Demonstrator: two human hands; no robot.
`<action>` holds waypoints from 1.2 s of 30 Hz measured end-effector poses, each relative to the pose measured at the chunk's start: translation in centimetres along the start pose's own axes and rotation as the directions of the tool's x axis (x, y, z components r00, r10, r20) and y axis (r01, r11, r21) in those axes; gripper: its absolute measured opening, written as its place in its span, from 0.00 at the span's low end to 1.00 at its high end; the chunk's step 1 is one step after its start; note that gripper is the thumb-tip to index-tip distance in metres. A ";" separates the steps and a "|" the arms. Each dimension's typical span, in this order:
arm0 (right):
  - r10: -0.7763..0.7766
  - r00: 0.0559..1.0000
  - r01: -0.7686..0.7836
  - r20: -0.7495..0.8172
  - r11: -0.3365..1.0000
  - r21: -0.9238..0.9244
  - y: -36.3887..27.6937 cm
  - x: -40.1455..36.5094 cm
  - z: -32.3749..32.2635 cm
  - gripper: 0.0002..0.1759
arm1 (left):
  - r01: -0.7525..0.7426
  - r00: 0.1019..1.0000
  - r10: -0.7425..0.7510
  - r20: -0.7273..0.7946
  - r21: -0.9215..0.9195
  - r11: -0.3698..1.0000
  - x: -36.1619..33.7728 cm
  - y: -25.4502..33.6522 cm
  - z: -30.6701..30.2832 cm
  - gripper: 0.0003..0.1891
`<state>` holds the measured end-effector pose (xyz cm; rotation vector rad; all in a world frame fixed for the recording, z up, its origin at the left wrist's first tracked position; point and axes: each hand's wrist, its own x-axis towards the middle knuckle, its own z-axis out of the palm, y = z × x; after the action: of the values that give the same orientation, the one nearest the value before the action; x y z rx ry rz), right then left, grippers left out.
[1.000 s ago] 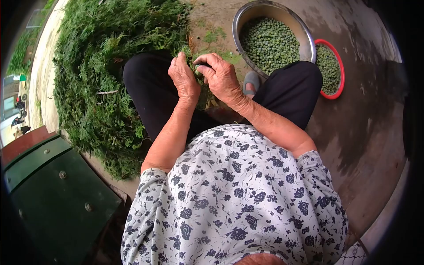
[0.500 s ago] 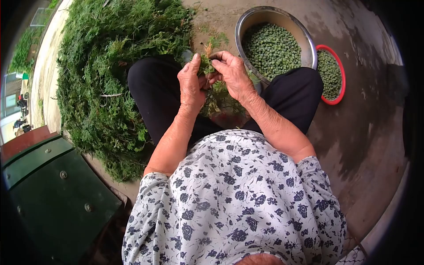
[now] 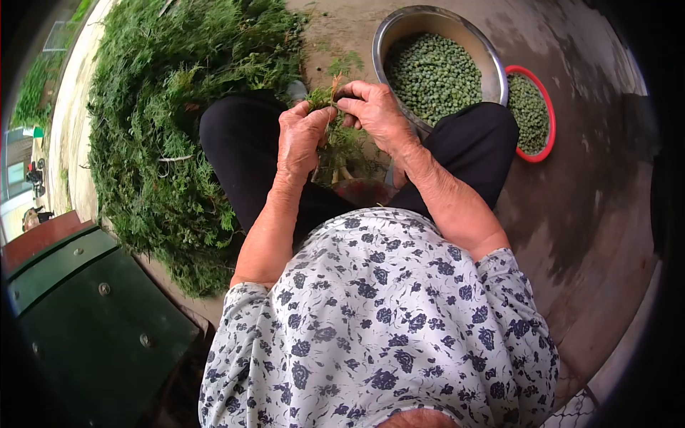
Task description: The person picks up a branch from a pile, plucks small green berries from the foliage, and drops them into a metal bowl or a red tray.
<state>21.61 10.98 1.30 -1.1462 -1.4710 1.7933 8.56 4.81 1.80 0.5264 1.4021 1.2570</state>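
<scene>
Between my knees, my left hand point(image 3: 302, 139) is closed round an evergreen sprig point(image 3: 334, 94) with flat scaly leaves and a brownish tip. My right hand point(image 3: 382, 118) meets it from the other side, thumb and forefinger pinched at the sprig near its tip. Whether a berry sits between those fingertips is too small to tell. More green sprigs point(image 3: 342, 146) lie below the hands. Ahead and to the right, a steel basin point(image 3: 494, 53) holds many small round green berries point(image 3: 435, 78).
A big heap of cut evergreen branches point(image 3: 157, 143) lies on the left. Beyond the steel basin is a red-rimmed basin point(image 3: 551, 118) of similar berries. A dark green panel with bolts point(image 3: 100, 328) stands at lower left. The concrete floor point(image 3: 571, 214) has damp patches.
My left thumb, upright before, is now bent down over the sprig. Both hands stay close together at it. The view has shifted slightly.
</scene>
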 end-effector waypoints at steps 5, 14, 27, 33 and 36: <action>-0.120 0.976 0.125 -0.182 0.992 0.015 -0.5 1.3 -5.7 0.11 | 0.036 0.999 -0.041 -0.021 -0.221 0.975 0.4 -0.6 -1.5 0.10; -0.499 0.631 -0.141 -0.594 0.679 -0.720 1.8 1.7 -15.4 0.24 | 0.030 0.995 0.016 0.100 -0.443 0.896 0.6 -0.7 -1.4 0.11; 0.527 0.848 -0.387 -0.049 0.679 0.624 7.6 -1.0 -0.4 0.12 | -0.023 0.999 0.045 0.027 -0.545 0.838 0.6 -0.8 -1.2 0.12; 0.431 0.879 -0.278 -0.204 0.811 0.514 5.2 -2.4 1.3 0.10 | -0.224 0.964 0.156 -0.214 -0.344 0.912 0.0 -0.3 0.1 0.08; 0.253 0.936 -0.145 -0.244 0.910 0.389 5.6 -2.5 2.0 0.10 | -0.207 0.970 0.206 -0.129 0.007 0.978 -0.3 -0.1 -0.3 0.21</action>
<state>21.64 6.51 -3.38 -1.3293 -0.8286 1.8396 8.45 4.40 1.83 0.6077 1.4795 1.4842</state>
